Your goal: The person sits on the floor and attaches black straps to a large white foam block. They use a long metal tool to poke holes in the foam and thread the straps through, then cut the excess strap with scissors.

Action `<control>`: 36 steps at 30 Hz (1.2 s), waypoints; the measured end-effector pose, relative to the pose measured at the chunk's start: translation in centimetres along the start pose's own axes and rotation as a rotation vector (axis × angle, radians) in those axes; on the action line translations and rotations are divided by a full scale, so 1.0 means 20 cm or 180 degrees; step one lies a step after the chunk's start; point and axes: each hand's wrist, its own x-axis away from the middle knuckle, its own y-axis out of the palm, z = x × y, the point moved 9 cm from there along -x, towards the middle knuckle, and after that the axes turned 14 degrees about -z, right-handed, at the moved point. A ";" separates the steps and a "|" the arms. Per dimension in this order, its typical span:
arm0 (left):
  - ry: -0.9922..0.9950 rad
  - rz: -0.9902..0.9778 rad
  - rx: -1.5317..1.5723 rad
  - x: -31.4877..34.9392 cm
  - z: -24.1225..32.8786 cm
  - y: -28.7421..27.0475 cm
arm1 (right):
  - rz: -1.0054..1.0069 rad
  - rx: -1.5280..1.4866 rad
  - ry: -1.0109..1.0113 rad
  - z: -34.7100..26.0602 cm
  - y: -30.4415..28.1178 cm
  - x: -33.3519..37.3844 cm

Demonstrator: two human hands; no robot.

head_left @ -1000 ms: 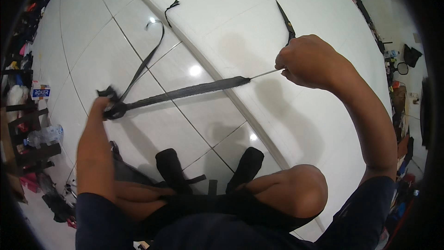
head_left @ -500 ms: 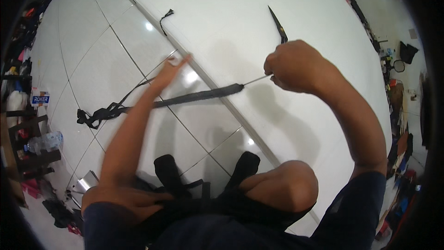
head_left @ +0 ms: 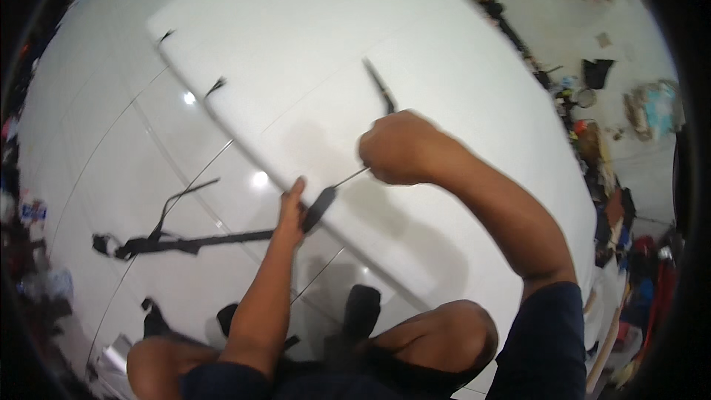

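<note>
Black fabric strip (head_left: 229, 238) runs leftward from a person's left hand (head_left: 293, 209), its short end pointing toward the right hand (head_left: 400, 147) and meeting a thin rod (head_left: 351, 177). The hands are apart, the left clamped on the strip, the right on the rod. Work looks partway: rod and strip meet, while most of the length, bunched at far left, seems yet to be handled. Scissors (head_left: 381, 89) jut just beyond the right hand, a possible obstacle; their handles are hidden, so whether they are held is unclear. Dark cord tufts (head_left: 216, 87) edge the white board (head_left: 296, 52) ahead of the left hand.
</note>
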 end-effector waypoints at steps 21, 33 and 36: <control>0.0790 0.0072 0.0103 0.00 -0.01 0.10 | -0.0285 0.0158 -0.0204 -0.08 -0.01 -0.01; 0.0517 -0.0105 -0.0008 -0.12 -0.16 -0.17 | -0.0009 0.0718 0.0384 -0.18 -0.68 0.56; 0.0689 -0.0387 0.0065 -0.14 -0.15 -0.14 | 0.0037 0.0203 0.0524 -0.07 -0.77 0.73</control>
